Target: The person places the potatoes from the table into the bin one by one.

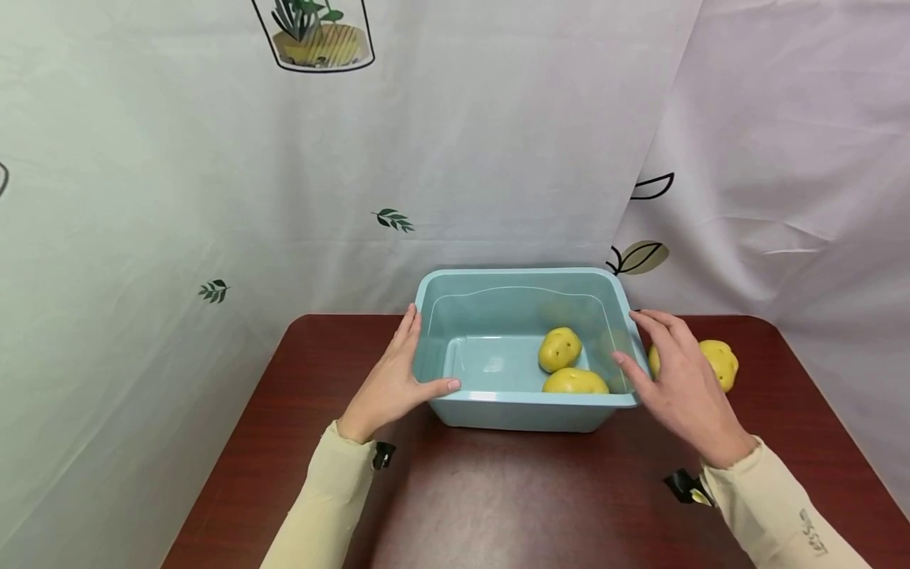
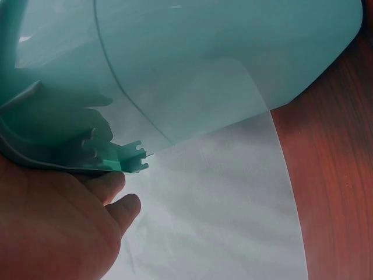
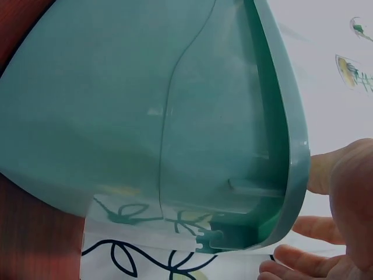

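A light blue plastic bin stands on the table between my hands. Two yellow potatoes lie inside it: one potato toward the middle right, another potato against the front wall. My left hand is at the bin's left side, fingers extended along the rim and thumb over the front left corner. In the left wrist view its fingertips show right at the rim's underside. My right hand is at the right rim, fingers spread and loosely bent, thumb beside the rim with nothing in its grasp.
Beyond my right hand, more yellow potatoes lie on the table, partly hidden by the hand. The dark red wooden table reaches back to a pale printed cloth hanging close behind the bin.
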{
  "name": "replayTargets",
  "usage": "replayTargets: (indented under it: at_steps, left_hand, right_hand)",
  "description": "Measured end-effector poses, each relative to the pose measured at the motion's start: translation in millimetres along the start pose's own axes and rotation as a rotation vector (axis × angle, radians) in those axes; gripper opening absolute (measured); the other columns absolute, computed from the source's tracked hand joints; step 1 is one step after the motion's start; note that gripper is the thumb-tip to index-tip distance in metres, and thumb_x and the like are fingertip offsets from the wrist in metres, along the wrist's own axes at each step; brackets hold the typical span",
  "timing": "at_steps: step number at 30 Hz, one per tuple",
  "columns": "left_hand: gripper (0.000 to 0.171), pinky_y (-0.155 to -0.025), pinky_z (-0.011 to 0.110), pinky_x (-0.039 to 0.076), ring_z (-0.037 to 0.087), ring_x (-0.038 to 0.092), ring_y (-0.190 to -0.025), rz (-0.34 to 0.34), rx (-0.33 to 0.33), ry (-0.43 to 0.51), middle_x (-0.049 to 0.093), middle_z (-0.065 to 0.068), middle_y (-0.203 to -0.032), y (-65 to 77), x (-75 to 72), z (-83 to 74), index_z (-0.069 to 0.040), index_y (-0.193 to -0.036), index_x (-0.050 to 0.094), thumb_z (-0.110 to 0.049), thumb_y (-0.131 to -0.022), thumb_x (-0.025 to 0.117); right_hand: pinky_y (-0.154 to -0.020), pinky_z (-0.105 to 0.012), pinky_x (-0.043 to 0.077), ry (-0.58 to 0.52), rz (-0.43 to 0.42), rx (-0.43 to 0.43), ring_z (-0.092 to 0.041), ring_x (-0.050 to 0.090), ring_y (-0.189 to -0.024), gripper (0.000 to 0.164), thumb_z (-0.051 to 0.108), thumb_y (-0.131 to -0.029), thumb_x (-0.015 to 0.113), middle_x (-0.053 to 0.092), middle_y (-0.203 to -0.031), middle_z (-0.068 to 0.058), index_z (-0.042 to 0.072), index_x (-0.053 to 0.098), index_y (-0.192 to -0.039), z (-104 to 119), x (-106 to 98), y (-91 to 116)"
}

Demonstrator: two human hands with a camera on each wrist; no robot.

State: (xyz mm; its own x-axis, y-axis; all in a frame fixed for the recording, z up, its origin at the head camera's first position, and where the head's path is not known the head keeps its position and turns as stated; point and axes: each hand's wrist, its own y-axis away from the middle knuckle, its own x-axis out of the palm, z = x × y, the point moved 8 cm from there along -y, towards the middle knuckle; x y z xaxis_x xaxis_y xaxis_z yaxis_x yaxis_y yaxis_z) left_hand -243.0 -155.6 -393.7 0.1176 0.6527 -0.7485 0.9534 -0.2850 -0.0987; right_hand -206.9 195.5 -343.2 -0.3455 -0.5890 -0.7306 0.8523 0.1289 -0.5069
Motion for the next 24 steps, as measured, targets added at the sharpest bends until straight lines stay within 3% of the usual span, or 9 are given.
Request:
replayTargets:
  at_steps: [4, 11, 24]
  left_hand:
    - [0.117, -0.118, 0.051, 0.026, 0.015, 0.002, -0.154, -0.001, 0.001, 0.003, -0.011, -0.015, -0.166, 0.0, -0.1, -0.2, -0.016, -0.162, 0.003, -0.061, -0.082, 0.076]
    - [0.121, -0.118, 0.051, 0.027, 0.015, 0.003, -0.154, -0.001, 0.001, -0.007, -0.008, -0.009, -0.169, 0.0, 0.0, -0.6, -0.014, -0.162, 0.004, -0.073, -0.079, 0.069]
    - [0.119, -0.118, 0.051, 0.026, 0.014, 0.001, -0.154, -0.002, 0.005, -0.003, -0.010, -0.013, -0.167, 0.0, 0.0, -0.6, -0.015, -0.162, 0.003, -0.067, -0.081, 0.073]
  right_hand:
    - [-0.089, -0.064, 0.045, 0.006, 0.002, 0.011, -0.042, 0.048, -0.120, 0.065, 0.014, -0.084, 0.081, 0.048, -0.137, -0.025, -0.003, 0.053, -0.139, -2, -1, 1]
    - [-0.090, -0.063, 0.044, 0.002, -0.004, 0.008, -0.043, 0.047, -0.121, 0.064, 0.013, -0.084, 0.081, 0.048, -0.138, -0.025, -0.004, 0.053, -0.139, -7, -1, 3]
    - [-0.092, -0.063, 0.041, -0.004, -0.028, 0.022, -0.045, 0.047, -0.122, 0.059, 0.010, -0.086, 0.078, 0.048, -0.138, -0.026, -0.004, 0.054, -0.138, -18, -4, 6]
